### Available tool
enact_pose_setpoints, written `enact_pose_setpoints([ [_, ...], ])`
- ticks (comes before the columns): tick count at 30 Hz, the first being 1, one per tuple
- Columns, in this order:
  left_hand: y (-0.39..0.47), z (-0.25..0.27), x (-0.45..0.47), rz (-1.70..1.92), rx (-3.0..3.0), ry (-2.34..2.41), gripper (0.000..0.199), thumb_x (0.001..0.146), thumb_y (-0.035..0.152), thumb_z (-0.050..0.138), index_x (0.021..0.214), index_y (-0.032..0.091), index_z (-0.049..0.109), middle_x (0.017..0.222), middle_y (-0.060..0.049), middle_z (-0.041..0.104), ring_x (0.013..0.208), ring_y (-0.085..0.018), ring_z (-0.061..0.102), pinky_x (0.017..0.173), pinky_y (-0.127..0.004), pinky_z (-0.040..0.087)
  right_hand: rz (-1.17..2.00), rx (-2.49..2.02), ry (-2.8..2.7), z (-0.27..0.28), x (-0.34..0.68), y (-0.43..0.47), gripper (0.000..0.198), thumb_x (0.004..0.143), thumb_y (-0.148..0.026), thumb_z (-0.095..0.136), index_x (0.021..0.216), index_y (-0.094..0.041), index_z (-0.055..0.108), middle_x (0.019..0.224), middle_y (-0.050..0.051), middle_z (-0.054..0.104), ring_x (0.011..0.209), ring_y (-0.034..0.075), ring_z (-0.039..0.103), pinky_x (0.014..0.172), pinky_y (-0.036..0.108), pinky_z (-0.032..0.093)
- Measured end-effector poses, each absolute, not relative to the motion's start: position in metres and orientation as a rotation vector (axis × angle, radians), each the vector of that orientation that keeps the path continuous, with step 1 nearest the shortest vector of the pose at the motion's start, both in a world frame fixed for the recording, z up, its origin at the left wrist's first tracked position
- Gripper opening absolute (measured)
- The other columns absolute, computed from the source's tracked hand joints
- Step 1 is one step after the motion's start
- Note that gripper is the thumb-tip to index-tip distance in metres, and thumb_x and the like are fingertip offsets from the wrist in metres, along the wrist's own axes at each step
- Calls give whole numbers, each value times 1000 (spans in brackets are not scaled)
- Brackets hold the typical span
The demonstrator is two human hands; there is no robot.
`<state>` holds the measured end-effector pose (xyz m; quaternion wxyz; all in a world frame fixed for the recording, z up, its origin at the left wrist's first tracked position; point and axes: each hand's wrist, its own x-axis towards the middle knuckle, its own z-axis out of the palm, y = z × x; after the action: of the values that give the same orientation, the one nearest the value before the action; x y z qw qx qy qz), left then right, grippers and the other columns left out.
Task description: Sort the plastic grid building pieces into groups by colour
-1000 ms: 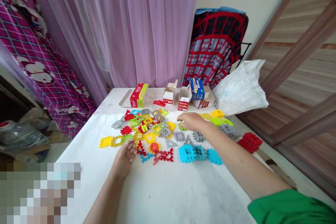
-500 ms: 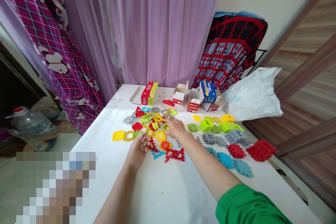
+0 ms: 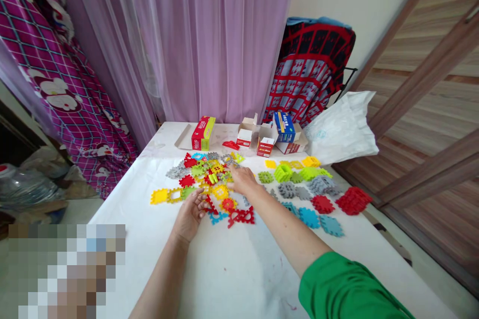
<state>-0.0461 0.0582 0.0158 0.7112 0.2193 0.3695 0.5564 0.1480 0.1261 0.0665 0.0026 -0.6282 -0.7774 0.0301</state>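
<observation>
A mixed pile of plastic interlocking tiles in red, yellow, green, grey and blue lies mid-table. My right hand [image 3: 243, 180] reaches over its right side, thumb apart from the fingers. Its fingertips are close to grey tiles [image 3: 229, 159]; whether they touch is unclear. At the pile's near left edge, my left hand [image 3: 190, 215] is palm inward, fingers loosely bent and apart, with nothing visible in it. Beside its fingers are a green tile [image 3: 188, 192] and a red triangular piece [image 3: 210, 205]. A yellow window tile [image 3: 220, 191] lies between the hands.
Tiles sorted by colour stand at the right: yellow [image 3: 310, 161], lime green [image 3: 283, 173], grey [image 3: 287, 190], red [image 3: 354, 201] and blue [image 3: 309, 218]. Small cartons, including a red-green box [image 3: 203, 133] and a blue box [image 3: 285, 127], line the back, with a white bag [image 3: 339, 129] at right.
The camera view has shifted, so the table scene appears further left. Both hands stay at about the same places by the pile, and the left fingers look slightly more spread.
</observation>
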Motion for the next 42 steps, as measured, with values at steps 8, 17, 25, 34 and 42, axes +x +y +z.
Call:
enact_pose_setpoints([
  [8,56,13,-41,1189,552,854,46,64,38,83,101,18,64,106,-8,70,66,-11,67,39,-14,37,111,-1772,-2319,86,153,86,62,81,-38,65,136,-17,45,114,12,70,104,27,64,88,35,44],
  [17,53,1,-32,1141,850,946,61,61,63,78,99,18,60,54,4,63,37,-5,44,37,-17,23,20,-1616,-2414,81,126,53,68,78,-39,67,138,-14,47,114,16,68,104,30,61,89,40,42],
  [25,53,3,-31,1132,905,962,52,62,64,75,81,19,57,49,4,60,35,-6,41,37,-19,21,94,-1581,-2498,88,128,45,50,82,-38,66,128,-21,55,114,11,67,109,27,58,90,37,41],
  [34,52,3,-32,1094,939,974,53,64,67,73,79,19,56,49,2,62,32,-5,37,37,-18,21,105,-1511,-2667,95,140,47,53,83,-29,64,134,-22,51,121,10,65,112,27,57,92,38,43],
  [42,53,3,-31,1100,898,963,52,62,62,77,81,20,52,50,4,62,32,-5,40,36,-17,20,95,-1674,-2464,98,132,39,48,84,-34,62,129,-20,53,119,12,64,111,26,57,90,38,44],
])
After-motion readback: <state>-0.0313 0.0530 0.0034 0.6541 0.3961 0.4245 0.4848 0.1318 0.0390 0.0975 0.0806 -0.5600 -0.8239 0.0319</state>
